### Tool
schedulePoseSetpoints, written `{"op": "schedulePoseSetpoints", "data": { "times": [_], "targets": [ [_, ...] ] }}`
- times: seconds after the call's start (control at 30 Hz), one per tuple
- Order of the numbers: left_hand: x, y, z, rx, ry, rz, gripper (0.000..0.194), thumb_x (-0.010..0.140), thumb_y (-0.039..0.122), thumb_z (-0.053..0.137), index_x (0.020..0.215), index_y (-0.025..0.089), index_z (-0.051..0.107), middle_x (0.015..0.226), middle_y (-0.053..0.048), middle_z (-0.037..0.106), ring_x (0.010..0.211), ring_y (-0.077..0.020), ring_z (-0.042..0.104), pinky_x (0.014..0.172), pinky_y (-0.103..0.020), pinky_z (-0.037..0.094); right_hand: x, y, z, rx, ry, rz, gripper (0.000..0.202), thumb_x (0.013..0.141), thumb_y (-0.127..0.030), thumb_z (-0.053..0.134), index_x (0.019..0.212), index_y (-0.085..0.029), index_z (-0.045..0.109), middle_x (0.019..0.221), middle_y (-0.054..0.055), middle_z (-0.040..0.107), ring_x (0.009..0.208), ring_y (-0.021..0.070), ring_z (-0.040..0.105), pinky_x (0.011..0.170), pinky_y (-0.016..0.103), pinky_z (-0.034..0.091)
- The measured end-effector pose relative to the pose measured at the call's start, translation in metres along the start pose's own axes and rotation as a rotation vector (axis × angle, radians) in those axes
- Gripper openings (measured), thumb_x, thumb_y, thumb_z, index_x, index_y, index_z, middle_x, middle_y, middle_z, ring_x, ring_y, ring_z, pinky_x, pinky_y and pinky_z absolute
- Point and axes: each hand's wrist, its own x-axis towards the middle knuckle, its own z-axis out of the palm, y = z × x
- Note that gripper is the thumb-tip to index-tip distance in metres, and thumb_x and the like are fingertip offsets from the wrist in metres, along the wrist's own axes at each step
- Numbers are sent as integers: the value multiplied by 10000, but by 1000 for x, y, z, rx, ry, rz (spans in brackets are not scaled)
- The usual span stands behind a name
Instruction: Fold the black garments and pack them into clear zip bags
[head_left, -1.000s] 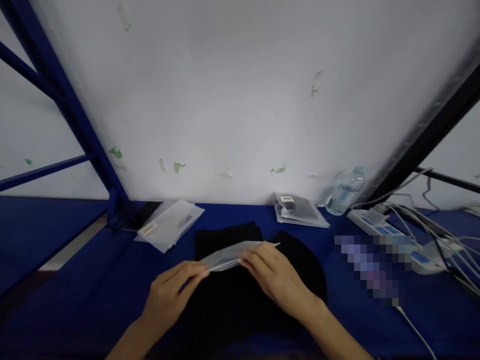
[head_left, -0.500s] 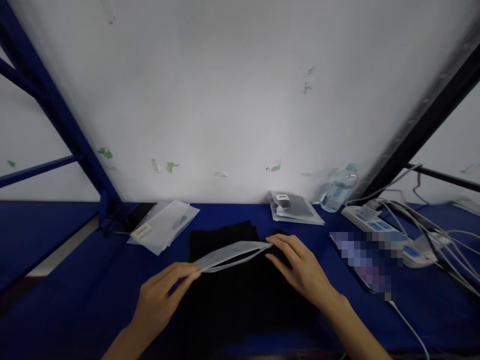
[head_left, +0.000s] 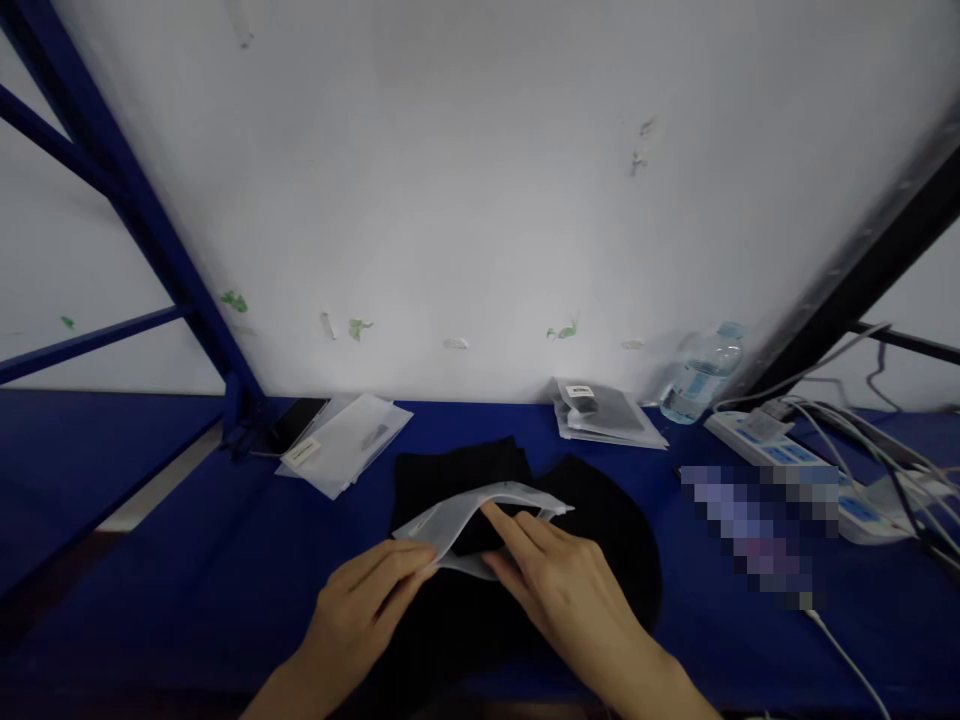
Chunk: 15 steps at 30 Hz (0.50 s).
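Observation:
A translucent plastic bag (head_left: 450, 520) is held above black folded cloth (head_left: 615, 530) on the blue table. My left hand (head_left: 375, 595) pinches the bag's near left edge between thumb and fingers. At the bag's mouth, which gapes wide, is my right hand (head_left: 559, 575), its fingertips inside the opening and its thumb spread from the fingers. The far side of the bag arches over the right fingertips. Part of the cloth is hidden under the bag and both hands.
Flat plastic bags (head_left: 349, 445) lie back left beside a dark phone (head_left: 298, 422). More bags (head_left: 611, 418) and a water bottle (head_left: 701, 380) stand near the wall. At right are a power strip (head_left: 795, 460), cables and a blurred-out device (head_left: 750, 540).
My right hand has left the bag's right corner and moved left into its mouth, which now gapes wider. My left hand still grips the left edge. The view has shifted slightly.

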Motion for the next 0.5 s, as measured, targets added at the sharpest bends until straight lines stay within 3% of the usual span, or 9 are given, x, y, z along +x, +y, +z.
{"op": "schedulePoseSetpoints", "data": {
  "times": [0.07,0.13,0.2,0.3,0.37,0.43,0.5],
  "targets": [
    [-9,4,1,-54,-20,-50,245,882,85,576,1055,241,651,917,1,737,870,-159,701,813,-251,576,0,-2,7,-88,-35,9,332,899,-173,495,1229,-160,530,835,58,661,634,188,654,474,276,488],
    [-20,7,0,-167,-22,-200,237,888,164,587,1105,249,631,987,-19,723,910,-176,691,817,-274,574,-2,-1,15,-149,-65,22,242,840,-71,492,1027,-176,604,810,54,642,621,192,642,463,279,482],
    [-28,5,1,-363,-7,-499,144,916,303,555,998,223,642,915,-38,720,832,-184,695,764,-295,581,-4,2,21,-135,-76,42,254,792,-6,463,887,-194,605,802,47,629,639,189,638,483,277,494],
    [-27,-3,3,-834,-137,-1111,502,938,562,389,719,171,613,635,-55,674,625,-199,694,614,-317,586,-10,7,25,-54,-22,78,315,793,-27,452,1011,-199,599,995,80,649,786,204,660,568,289,541],
    [-17,-8,8,-1155,-289,-1402,646,910,666,311,774,134,651,663,-93,696,646,-234,715,556,-320,581,-15,8,25,-26,17,54,338,816,-69,459,1104,-197,582,1126,103,639,887,228,656,643,319,566],
    [-3,-11,15,-1370,-287,-1506,583,923,616,366,963,117,667,826,-112,733,768,-248,729,591,-321,590,-19,8,23,-13,49,-15,321,842,-103,461,1124,-191,585,1128,104,660,911,241,653,685,340,572],
    [12,-12,23,-1435,-148,-1525,376,946,450,465,1010,137,661,905,-89,740,837,-221,722,685,-310,591,-23,6,20,-14,103,-83,291,869,-124,452,1116,-181,596,1090,105,692,876,235,656,688,338,570]
  ]
}}
